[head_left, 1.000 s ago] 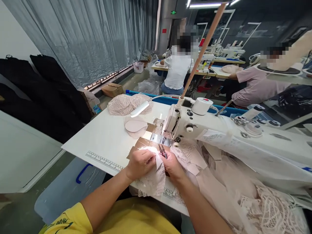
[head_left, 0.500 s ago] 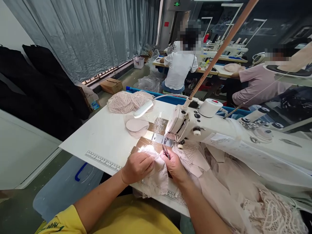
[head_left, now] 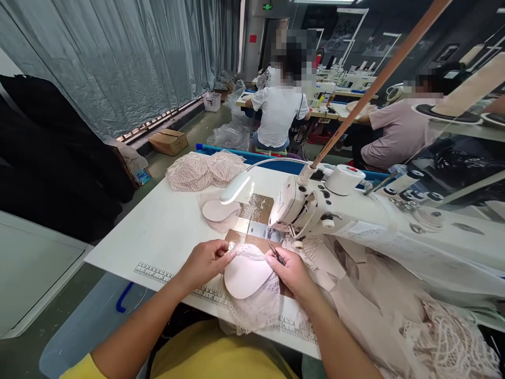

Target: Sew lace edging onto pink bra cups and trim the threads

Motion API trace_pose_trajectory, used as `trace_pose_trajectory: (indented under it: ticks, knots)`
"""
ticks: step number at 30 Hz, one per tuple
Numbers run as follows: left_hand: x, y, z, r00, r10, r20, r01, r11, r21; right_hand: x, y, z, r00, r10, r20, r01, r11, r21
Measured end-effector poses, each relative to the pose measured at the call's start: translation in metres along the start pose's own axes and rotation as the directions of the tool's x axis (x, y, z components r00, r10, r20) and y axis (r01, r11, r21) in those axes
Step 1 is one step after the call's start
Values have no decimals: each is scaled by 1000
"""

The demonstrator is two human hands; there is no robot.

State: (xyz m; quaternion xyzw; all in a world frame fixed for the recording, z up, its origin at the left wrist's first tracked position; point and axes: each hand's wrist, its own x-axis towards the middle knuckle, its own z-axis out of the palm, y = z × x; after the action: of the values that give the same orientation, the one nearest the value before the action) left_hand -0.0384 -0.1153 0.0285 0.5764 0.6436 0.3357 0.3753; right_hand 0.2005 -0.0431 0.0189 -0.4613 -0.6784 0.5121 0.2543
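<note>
Workroom: grey curtain (head_left: 118,58) along the left wall; cardboard box (head_left: 169,142) on the floor; two co-workers seated beyond, one in a white shirt (head_left: 276,116), one in a dusty-pink shirt (head_left: 398,126).

Surface (head_left: 158,226): white, ruler markings (head_left: 152,273) along the near edge; white sewing machine (head_left: 339,205) toward the right; stack of lace cups (head_left: 205,171) by the far left corner; loose cup piece (head_left: 219,210) between stack and machine.

Principal item: cup panel (head_left: 248,276), pale pink, smooth, rounded, with a lace band along its top and lace (head_left: 256,313) below reaching the near edge; located in front of the machine.

Left hand (head_left: 207,263): thumb and fingers pinched on the panel's upper left edge. Right hand (head_left: 292,271): closed on the upper right edge and on dark snips (head_left: 276,253), apparently small, partly hidden by the fingers.
</note>
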Motion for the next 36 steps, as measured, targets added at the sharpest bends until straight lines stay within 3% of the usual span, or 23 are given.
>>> trace_pose_trajectory:
  ticks: [2, 4, 7, 9, 11, 13, 16, 19, 22, 27, 36]
  knots:
    - [5, -4, -5, 976, -148, 159, 188, 942, -279, -2, -3, -2, 999, -22, 49, 19, 998, 57]
    - [11, -6, -7, 926, -202, 320, 334, 832, -443, -5, -5, -4, 996, -30, 89, 18, 990, 137]
    - [20, -1, -4, 851, -136, 506, 424, 748, -511, -7, -5, -5, 985, -6, 174, -37, 970, 241]
    - [25, 4, 2, 831, -68, 552, 417, 733, -537, -8, -5, -4, 967, 13, 255, -85, 958, 274]
    - [28, 8, 9, 854, -44, 518, 381, 730, -567, -7, -5, -3, 949, 19, 316, -103, 963, 250]
    - [31, 11, 14, 903, -40, 428, 305, 761, -573, -6, -3, -1, 945, 26, 327, -94, 976, 194]
    - [33, 14, 18, 946, 13, 325, 163, 845, -509, -5, 1, -1, 982, -15, 187, -14, 988, 151]
    - [35, 15, 20, 950, 47, 309, 107, 880, -464, -5, 3, -4, 993, -93, 73, 86, 992, 95]
    - [35, 15, 23, 944, 44, 327, 120, 877, -466, -7, -1, -6, 985, -135, 103, 135, 991, 6]
    - [34, 19, 30, 932, 7, 363, 170, 875, -454, -9, -10, 0, 981, -111, 156, 115, 993, -17]
    - [32, 24, 34, 931, 11, 365, 147, 904, -401, -4, -8, 17, 988, -141, 68, 138, 989, 54]
